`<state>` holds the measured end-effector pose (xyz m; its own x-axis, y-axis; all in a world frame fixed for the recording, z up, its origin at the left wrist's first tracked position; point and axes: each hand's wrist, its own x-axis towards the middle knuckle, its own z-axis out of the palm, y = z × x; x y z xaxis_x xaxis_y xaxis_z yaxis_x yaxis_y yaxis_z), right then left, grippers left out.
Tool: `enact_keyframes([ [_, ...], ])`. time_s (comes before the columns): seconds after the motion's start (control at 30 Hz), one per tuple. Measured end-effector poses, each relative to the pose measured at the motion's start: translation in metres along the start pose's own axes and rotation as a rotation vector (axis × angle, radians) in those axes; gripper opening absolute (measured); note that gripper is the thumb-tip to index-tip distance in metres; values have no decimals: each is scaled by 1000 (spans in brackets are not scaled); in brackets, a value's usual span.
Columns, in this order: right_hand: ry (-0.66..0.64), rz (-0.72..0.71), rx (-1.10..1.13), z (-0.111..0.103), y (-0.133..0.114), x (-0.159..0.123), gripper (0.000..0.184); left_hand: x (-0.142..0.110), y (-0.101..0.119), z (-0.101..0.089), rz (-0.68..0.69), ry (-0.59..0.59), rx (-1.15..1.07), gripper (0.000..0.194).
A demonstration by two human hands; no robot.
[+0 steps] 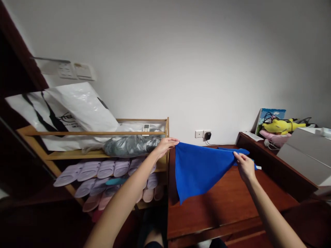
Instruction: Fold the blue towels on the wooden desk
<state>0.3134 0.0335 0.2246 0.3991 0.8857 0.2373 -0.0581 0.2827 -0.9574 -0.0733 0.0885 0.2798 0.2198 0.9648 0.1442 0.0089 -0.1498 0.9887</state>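
A blue cloth [200, 168] hangs stretched between my two hands above the reddish-brown wooden table [232, 203]. My left hand [166, 145] pinches its upper left corner. At the upper right, my right hand [243, 166] grips the other end between thumb and fingers. The cloth tapers toward the right, and its lowest point droops at the left side. Behind my right hand, more blue fabric [243, 151] lies on the table, with a small white tag [258, 167] beside it.
Left of the table stands a wooden rack [77, 133] with several rows of slippers [88, 170], a white bag [77, 110] and a grey plastic-wrapped bundle [129, 146]. A plug [207, 136] sits in the wall. On the right are a yellow plush toy [279, 126] and a white box [305, 155].
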Motion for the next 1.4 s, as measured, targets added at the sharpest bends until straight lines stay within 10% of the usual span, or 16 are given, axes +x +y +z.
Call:
enact_keyframes([
  [0.23, -58, 2, 35, 14, -24, 28, 57, -13, 21, -6, 37, 55, -14, 49],
  [1.0, -109, -75, -228, 19, -43, 36, 44, -4, 20, -17, 35, 107, 108, 46],
  [1.4, -184, -302, -684, 13, -42, 19, 29, -19, 28, -24, 102, -88, 618, 25],
])
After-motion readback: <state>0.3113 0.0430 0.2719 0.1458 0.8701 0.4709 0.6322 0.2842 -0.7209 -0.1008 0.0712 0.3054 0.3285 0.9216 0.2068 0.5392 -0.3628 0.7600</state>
